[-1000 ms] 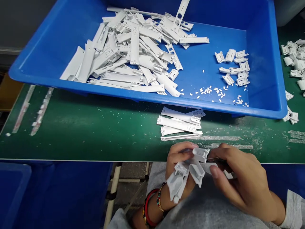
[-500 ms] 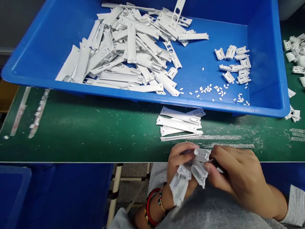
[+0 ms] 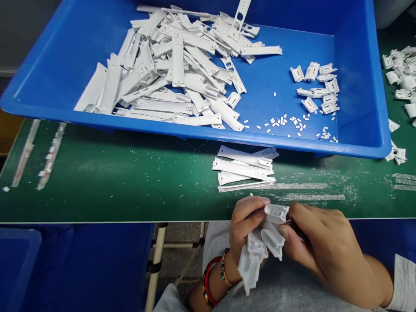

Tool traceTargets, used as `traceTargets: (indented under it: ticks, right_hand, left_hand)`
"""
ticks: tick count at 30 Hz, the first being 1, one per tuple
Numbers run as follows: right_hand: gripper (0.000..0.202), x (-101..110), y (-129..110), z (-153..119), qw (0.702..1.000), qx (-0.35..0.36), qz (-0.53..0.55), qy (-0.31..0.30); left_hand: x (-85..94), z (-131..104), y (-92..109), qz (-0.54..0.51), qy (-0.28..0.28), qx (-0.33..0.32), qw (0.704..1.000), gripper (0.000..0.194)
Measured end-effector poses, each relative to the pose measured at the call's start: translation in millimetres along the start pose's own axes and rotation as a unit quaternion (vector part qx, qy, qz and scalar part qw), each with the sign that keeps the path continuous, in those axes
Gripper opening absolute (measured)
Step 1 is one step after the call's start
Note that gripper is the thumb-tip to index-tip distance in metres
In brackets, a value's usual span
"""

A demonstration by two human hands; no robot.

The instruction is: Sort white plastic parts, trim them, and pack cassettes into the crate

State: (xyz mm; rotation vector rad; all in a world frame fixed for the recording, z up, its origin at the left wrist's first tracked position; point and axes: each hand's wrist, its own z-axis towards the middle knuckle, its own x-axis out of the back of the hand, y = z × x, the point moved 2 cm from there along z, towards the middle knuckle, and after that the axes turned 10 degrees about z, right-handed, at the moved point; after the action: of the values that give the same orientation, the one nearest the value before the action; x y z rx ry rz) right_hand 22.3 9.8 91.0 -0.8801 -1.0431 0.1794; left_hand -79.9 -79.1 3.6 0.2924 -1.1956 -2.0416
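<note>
My left hand (image 3: 245, 223), with beaded bracelets at the wrist, is closed around several long white plastic parts (image 3: 273, 240). Their hollow ends fan out toward me and to the right. In the pinch of my right hand (image 3: 328, 247) is a slim dark tool with a thin metal tip (image 3: 286, 222), mostly hidden by the fingers. That tip meets the edge of the uppermost white part (image 3: 276, 213), or lies very close to it. Just beyond my hands, a small stack of similar white plastic strips (image 3: 243, 169) lies on the green table.
A large blue bin (image 3: 201, 135) spans the back of the green table (image 3: 130, 186). Inside are a heap of long white parts (image 3: 177, 60), shorter white pieces (image 3: 317, 92) and tiny white chips (image 3: 292, 123). More white pieces (image 3: 403, 71) lie right of the bin.
The bundle of white parts has tilted and shifted slightly downward and right in my left hand. My right hand has moved down a little, still pinching the tool. The camera view has shifted slightly.
</note>
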Motion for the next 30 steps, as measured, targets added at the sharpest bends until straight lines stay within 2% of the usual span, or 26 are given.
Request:
traceTargets:
  ticks: [3,7,11,15,26,28,30]
  right_hand:
    - [0.032,1.5,0.1,-0.7,1.0,-0.006,0.01,-0.011]
    - [0.035,4.2,0.1,-0.7,0.999,0.013,-0.04,0.026]
    - [0.035,4.3,1.6,-1.0,0.998,0.019,-0.038,0.05]
    - [0.034,2.3,4.9,-2.6,0.998,-0.004,-0.02,0.053]
    - [0.032,0.0,7.3,4.2,1.0,0.021,0.012,0.016]
    - [0.032,-0.7,7.5,4.5,0.999,0.026,0.02,0.013]
    - [0.032,-1.1,7.5,4.1,0.999,0.031,0.024,0.016]
  left_hand:
    - [1.8,1.2,0.2,0.023,-0.006,-0.025,0.999,0.043]
    - [4.7,5.7,-0.8,0.042,-0.018,-0.069,0.997,0.046]
    - [10.3,12.0,-1.3,0.054,-0.04,-0.099,0.993,0.052]
    - [15.1,17.3,0.2,0.068,-0.04,-0.106,0.991,0.053]
    - [20.0,20.5,2.6,0.09,-0.041,-0.106,0.989,0.049]
    - [22.3,21.0,3.9,0.099,-0.048,-0.112,0.988,0.047]
    - [24.5,21.6,4.2,0.114,-0.07,-0.085,0.987,0.044]
